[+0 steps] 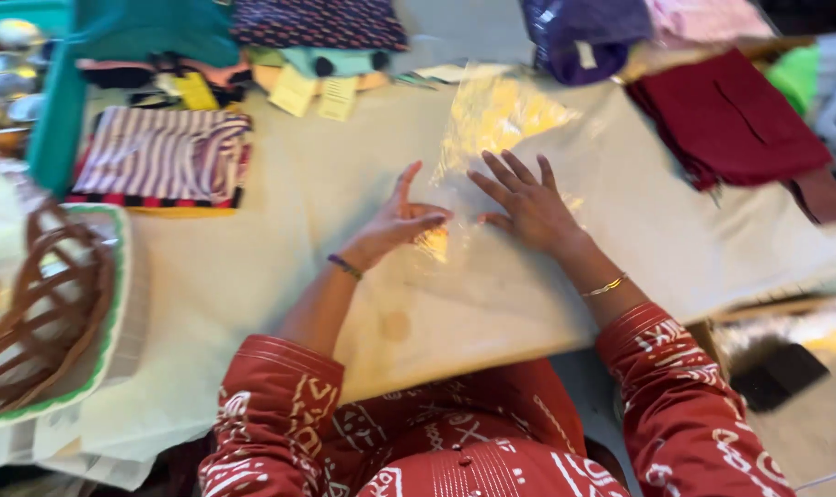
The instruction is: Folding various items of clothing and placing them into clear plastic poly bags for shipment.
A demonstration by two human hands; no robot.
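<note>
While both hands rest flat near the worktop's (252, 267) middle, the left hand (395, 225) and right hand (528, 210) press a clear plastic bag (492, 120), fingers spread, grasping nothing. Smoothing outward evenly would likely keep it flat. Striped cloth (160, 155) lies toward the left edge.

View: a single head camera, worn by the person, no second view to share with.
Direction: looks steeply down and forward over the table (252, 276).
Nearness: close; red sleeves fill the bottom edge nearest the camera.
Reach: far edge of the table at the top, a basket (40, 313) off the table's left side.
Sharpness: slightly blurred.
</note>
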